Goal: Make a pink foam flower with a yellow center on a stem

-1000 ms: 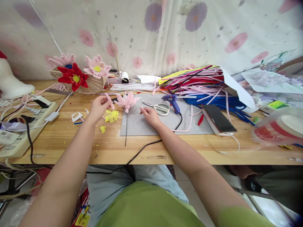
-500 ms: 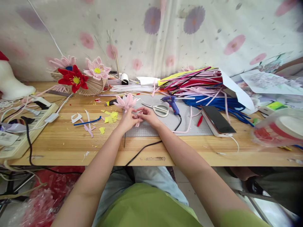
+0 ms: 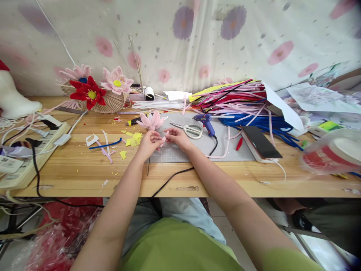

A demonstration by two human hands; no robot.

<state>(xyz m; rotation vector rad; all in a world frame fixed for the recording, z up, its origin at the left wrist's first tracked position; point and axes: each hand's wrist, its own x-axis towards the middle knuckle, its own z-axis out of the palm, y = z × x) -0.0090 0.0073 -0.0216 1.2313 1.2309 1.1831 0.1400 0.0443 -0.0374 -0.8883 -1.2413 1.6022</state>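
Observation:
Over the grey cutting mat (image 3: 186,157), my left hand (image 3: 150,145) and my right hand (image 3: 179,138) face each other with fingertips pinched. Between them is a short, fuzzy pale pink pipe cleaner piece (image 3: 165,138), gripped from both sides and partly covered by fingers. A pink pipe cleaner flower (image 3: 152,121) lies just beyond my left hand. A thin dark stem (image 3: 148,167) shows below that wrist; whether it joins the flower is hidden. Scissors (image 3: 193,131) with pale handles lie beyond my right hand, beside a blue glue gun (image 3: 207,122).
Yellow scraps (image 3: 133,140) and a blue pipe cleaner (image 3: 105,144) lie to the left. Finished flowers (image 3: 91,94) stand at the back left, near a power strip (image 3: 36,154). Bundled pipe cleaners (image 3: 234,98), a phone (image 3: 261,142) and a clear tub (image 3: 329,152) occupy the right.
My hands have drawn slightly apart, and the pink piece between them shows more plainly. The flower, scissors and glue gun stay in place; the view has shifted a little.

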